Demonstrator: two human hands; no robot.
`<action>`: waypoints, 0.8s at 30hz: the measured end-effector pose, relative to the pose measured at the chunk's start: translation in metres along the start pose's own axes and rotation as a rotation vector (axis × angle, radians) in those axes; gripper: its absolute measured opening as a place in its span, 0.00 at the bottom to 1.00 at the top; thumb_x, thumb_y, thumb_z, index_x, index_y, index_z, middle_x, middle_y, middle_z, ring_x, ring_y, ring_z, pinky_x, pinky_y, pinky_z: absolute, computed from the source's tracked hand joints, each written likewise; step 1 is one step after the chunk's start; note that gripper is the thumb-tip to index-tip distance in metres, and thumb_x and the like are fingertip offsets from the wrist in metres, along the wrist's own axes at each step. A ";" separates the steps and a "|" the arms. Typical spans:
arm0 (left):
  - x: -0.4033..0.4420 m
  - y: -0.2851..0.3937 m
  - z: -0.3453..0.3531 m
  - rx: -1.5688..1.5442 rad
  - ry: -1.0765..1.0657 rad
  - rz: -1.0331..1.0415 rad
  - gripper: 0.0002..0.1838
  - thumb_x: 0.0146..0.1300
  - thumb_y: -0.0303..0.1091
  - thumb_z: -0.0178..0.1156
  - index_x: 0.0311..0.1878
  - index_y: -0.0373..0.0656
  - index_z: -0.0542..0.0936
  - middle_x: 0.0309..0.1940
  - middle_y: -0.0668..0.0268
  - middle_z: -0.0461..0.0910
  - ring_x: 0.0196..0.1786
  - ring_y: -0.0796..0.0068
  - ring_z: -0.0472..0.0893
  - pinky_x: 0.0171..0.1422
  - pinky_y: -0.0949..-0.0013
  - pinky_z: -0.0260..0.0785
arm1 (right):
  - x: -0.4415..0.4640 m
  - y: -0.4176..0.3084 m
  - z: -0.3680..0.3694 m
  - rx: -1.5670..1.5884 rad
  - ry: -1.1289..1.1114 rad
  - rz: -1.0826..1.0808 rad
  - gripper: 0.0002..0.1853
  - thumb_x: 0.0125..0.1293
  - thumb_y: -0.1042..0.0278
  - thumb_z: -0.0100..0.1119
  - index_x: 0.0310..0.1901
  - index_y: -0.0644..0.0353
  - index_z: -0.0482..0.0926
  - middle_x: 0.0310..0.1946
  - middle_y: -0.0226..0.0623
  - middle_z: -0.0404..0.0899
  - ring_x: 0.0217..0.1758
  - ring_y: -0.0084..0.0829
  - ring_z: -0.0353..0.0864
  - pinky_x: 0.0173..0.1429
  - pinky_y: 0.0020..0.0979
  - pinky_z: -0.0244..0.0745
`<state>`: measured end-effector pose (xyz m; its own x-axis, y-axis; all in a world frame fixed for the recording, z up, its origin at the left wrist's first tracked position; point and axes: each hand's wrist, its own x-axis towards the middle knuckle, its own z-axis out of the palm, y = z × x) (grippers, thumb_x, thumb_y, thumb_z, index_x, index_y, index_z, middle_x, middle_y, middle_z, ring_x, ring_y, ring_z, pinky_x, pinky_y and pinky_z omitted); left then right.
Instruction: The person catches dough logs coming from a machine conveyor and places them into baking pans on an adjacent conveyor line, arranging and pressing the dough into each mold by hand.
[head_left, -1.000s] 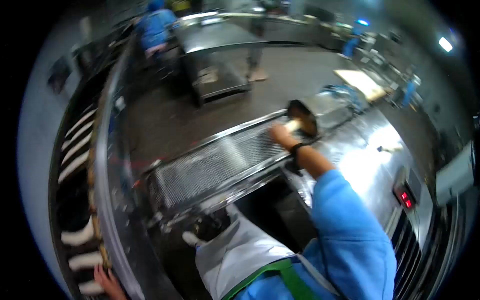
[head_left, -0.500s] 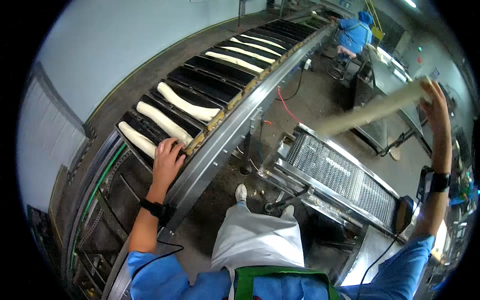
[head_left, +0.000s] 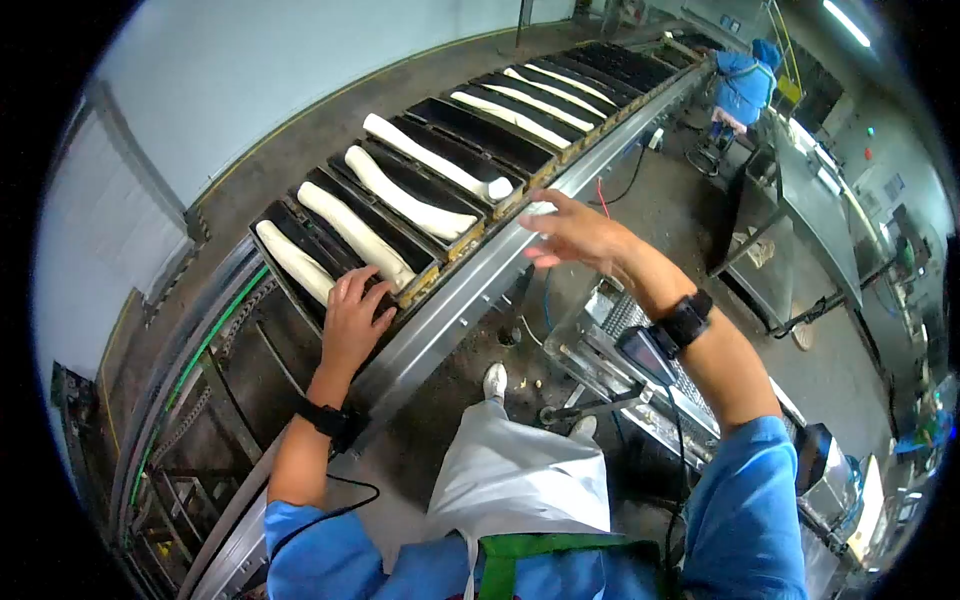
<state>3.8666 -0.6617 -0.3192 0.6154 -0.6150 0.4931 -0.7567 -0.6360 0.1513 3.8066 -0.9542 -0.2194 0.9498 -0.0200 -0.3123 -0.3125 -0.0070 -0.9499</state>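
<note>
My left hand (head_left: 355, 312) rests with fingers spread at the near ends of the first black pans, beside the dough strip (head_left: 355, 232) in the second one. It grips nothing. My right hand (head_left: 575, 232) hovers over the conveyor's metal edge, fingers curved and apart. A small white patch shows at its fingertips; what it is I cannot tell. Just left of that hand, a long dough strip (head_left: 425, 153) lies in a black pan (head_left: 470, 150), its near end curled up. Another strip (head_left: 400, 195) and a leftmost one (head_left: 292, 258) lie in neighbouring pans.
The pan conveyor (head_left: 440, 318) runs from lower left to upper right, with more dough strips (head_left: 515, 118) farther along. A mesh belt conveyor (head_left: 625, 315) stands right, partly behind my right arm. A person in blue (head_left: 742, 88) is at the far end, near steel tables (head_left: 815, 215).
My right hand has swung left from the far right, and the dough strip it held now lies in the fourth pan. My left hand stays at the near pans as the view shifts.
</note>
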 end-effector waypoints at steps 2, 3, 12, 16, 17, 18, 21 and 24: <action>0.000 -0.002 0.002 0.018 -0.004 -0.015 0.16 0.43 0.33 0.60 0.39 0.43 0.72 0.46 0.63 0.65 0.52 0.61 0.62 0.54 0.60 0.55 | -0.012 0.027 -0.026 -0.055 -0.042 -0.022 0.29 0.54 0.63 0.54 0.54 0.62 0.53 0.46 0.42 0.62 0.39 0.34 0.73 0.38 0.28 0.73; 0.000 -0.002 0.002 0.013 -0.014 -0.007 0.16 0.43 0.33 0.60 0.39 0.43 0.72 0.46 0.63 0.65 0.52 0.61 0.62 0.54 0.60 0.55 | -0.025 0.034 -0.039 -0.044 -0.023 0.015 0.27 0.55 0.63 0.53 0.53 0.62 0.54 0.45 0.41 0.63 0.39 0.33 0.73 0.38 0.28 0.72; 0.019 0.007 -0.002 0.020 -0.052 -0.004 0.11 0.49 0.35 0.52 0.37 0.45 0.73 0.44 0.64 0.67 0.52 0.61 0.62 0.54 0.59 0.51 | -0.217 0.201 -0.256 -0.060 0.571 0.208 0.18 0.57 0.63 0.48 0.48 0.60 0.64 0.34 0.35 0.72 0.29 0.26 0.74 0.29 0.24 0.71; 0.087 0.036 -0.005 0.108 -0.213 0.073 0.12 0.49 0.35 0.51 0.38 0.47 0.74 0.44 0.65 0.68 0.52 0.63 0.61 0.54 0.60 0.49 | -0.331 0.292 -0.359 -0.698 0.700 0.624 0.22 0.44 0.62 0.61 0.41 0.62 0.68 0.31 0.39 0.73 0.35 0.35 0.73 0.38 0.35 0.68; 0.110 0.038 0.001 0.127 -0.251 0.096 0.12 0.49 0.35 0.51 0.40 0.47 0.74 0.44 0.64 0.68 0.52 0.64 0.61 0.54 0.60 0.49 | -0.359 0.315 -0.376 -0.867 0.719 0.615 0.24 0.42 0.62 0.63 0.41 0.62 0.68 0.33 0.41 0.72 0.38 0.38 0.71 0.41 0.36 0.67; 0.133 0.038 0.011 0.189 -0.289 0.066 0.13 0.50 0.35 0.50 0.41 0.48 0.74 0.44 0.64 0.68 0.53 0.64 0.61 0.54 0.59 0.49 | -0.387 0.337 -0.392 -1.037 0.744 0.613 0.25 0.40 0.62 0.64 0.41 0.63 0.68 0.34 0.43 0.72 0.41 0.41 0.70 0.45 0.36 0.65; 0.205 0.036 0.039 0.382 -0.610 -0.090 0.18 0.51 0.36 0.48 0.47 0.50 0.71 0.49 0.64 0.67 0.54 0.63 0.60 0.54 0.54 0.48 | -0.437 0.357 -0.409 -1.219 0.751 0.886 0.33 0.40 0.59 0.63 0.50 0.61 0.63 0.49 0.45 0.65 0.54 0.42 0.61 0.55 0.38 0.59; 0.252 0.046 0.055 0.433 -0.938 -0.290 0.21 0.53 0.35 0.42 0.54 0.53 0.65 0.55 0.64 0.62 0.59 0.56 0.55 0.56 0.49 0.44 | -0.473 0.369 -0.409 -1.239 0.842 0.854 0.33 0.39 0.64 0.60 0.51 0.58 0.62 0.51 0.45 0.61 0.55 0.45 0.58 0.54 0.43 0.57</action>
<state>3.9989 -0.8713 -0.2348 0.8222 -0.4090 -0.3959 -0.5253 -0.8131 -0.2509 3.2351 -1.3565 -0.4170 0.3788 -0.9020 -0.2073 -0.8943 -0.4144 0.1689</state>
